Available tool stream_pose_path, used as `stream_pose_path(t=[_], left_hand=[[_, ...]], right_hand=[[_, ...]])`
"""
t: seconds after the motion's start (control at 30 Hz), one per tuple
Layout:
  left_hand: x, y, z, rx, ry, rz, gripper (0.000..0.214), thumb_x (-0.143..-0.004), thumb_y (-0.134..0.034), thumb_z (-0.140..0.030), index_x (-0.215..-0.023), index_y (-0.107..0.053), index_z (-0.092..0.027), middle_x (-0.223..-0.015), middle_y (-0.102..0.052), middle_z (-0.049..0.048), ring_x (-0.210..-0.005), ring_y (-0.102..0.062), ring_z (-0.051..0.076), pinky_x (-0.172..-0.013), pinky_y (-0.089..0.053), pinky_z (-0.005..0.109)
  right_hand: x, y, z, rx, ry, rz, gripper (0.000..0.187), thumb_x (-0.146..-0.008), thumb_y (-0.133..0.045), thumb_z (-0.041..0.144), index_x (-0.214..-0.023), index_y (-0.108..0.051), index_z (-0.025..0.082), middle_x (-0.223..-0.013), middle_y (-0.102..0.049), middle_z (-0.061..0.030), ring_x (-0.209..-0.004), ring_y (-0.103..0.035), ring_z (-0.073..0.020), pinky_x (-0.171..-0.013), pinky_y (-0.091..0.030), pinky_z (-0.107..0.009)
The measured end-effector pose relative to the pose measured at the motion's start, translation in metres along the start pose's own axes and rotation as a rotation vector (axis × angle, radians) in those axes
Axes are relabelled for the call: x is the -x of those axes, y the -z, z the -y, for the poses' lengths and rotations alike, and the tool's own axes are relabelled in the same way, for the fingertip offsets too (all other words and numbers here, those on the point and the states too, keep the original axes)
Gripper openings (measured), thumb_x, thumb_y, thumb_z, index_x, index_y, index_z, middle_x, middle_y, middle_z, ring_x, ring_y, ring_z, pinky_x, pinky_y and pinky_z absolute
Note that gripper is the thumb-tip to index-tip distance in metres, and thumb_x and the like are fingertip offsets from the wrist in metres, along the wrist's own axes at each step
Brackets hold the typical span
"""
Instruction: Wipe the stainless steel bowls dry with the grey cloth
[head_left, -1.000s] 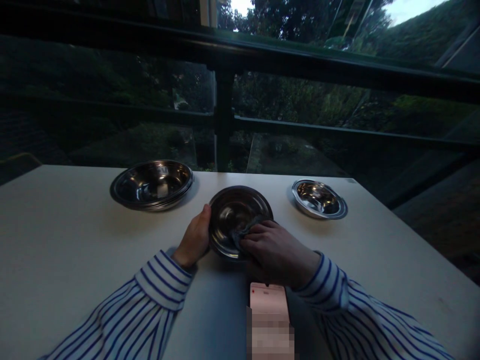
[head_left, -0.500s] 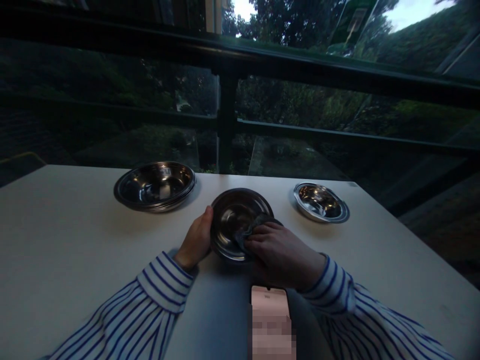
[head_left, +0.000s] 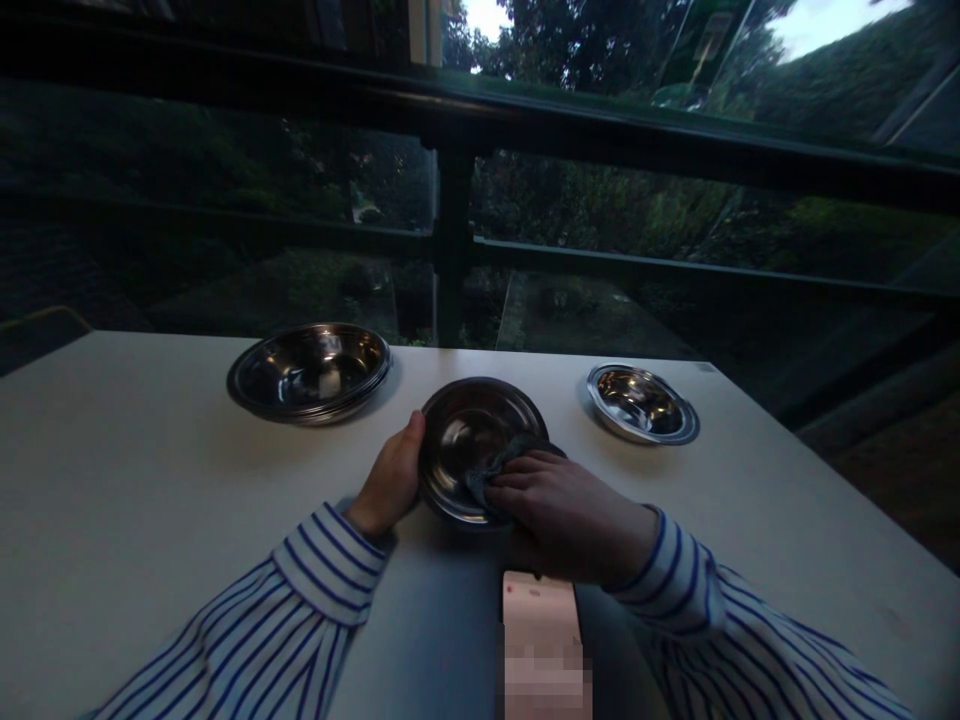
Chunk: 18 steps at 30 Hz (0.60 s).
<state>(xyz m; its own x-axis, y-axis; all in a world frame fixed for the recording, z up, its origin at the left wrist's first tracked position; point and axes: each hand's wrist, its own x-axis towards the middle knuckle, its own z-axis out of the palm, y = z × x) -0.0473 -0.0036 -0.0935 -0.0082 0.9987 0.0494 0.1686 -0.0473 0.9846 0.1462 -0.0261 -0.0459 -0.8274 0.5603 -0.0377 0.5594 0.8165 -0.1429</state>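
Observation:
A shiny metal bowl (head_left: 465, 425) is held tilted toward me above the table, in the middle of the head view. My left hand (head_left: 394, 475) grips its left rim, thumb on top and the other fingers hidden behind. Bunched under the fingers of my right hand (head_left: 566, 510) is a dark grey-green cloth (head_left: 487, 475), pressed against the inside of the bowl at the lower right. Part of the cloth is covered by that hand.
Several nested metal bowls (head_left: 311, 375) stand at the back left of the white table (head_left: 150, 480). Another metal bowl (head_left: 641, 405) sits at the back right. A lit phone (head_left: 540, 610) lies near me, below my right hand. Dark railings (head_left: 454, 230) rise behind the table.
My right hand and the cloth have shifted slightly down inside the bowl. My left hand keeps its grip on the rim, and the other bowls have stayed put.

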Motion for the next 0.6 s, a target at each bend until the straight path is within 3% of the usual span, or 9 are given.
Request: stream_pose_path(t=[0.23,0.43,0.6], left_hand=[[0.000,0.001,0.001,0.049,-0.034,-0.044,0.069,-0.082,-0.029,-0.061,-0.106,-0.064,-0.007,-0.097,-0.071,0.0118,-0.092,-0.063,0.026,-0.089,-0.042,0.037],[0.001,0.001,0.003,0.006,-0.003,-0.006,0.073,-0.080,-0.027,-0.063,-0.107,-0.063,-0.006,-0.092,-0.072,0.0128,-0.086,-0.064,0.027,-0.082,-0.046,0.037],[0.001,0.000,0.005,0.022,-0.015,-0.066,0.070,-0.081,-0.027,-0.062,-0.107,-0.063,-0.007,-0.100,-0.070,0.0126,-0.095,-0.062,0.026,-0.087,-0.043,0.037]], right_hand=[[-0.012,-0.021,0.014,-0.102,0.145,-0.133,0.055,-0.077,-0.049,0.019,-0.127,-0.036,0.003,-0.125,-0.049,-0.0188,-0.115,-0.043,-0.0239,-0.092,-0.039,-0.036],[0.005,-0.004,0.001,0.015,0.010,-0.003,0.046,-0.070,-0.054,0.013,-0.115,-0.050,0.013,-0.109,-0.061,-0.0127,-0.103,-0.053,-0.0237,-0.091,-0.038,-0.039],[-0.007,-0.011,0.008,-0.059,0.126,-0.040,0.052,-0.071,-0.053,0.013,-0.122,-0.042,0.006,-0.117,-0.056,-0.0165,-0.108,-0.049,-0.0233,-0.089,-0.041,-0.035]])
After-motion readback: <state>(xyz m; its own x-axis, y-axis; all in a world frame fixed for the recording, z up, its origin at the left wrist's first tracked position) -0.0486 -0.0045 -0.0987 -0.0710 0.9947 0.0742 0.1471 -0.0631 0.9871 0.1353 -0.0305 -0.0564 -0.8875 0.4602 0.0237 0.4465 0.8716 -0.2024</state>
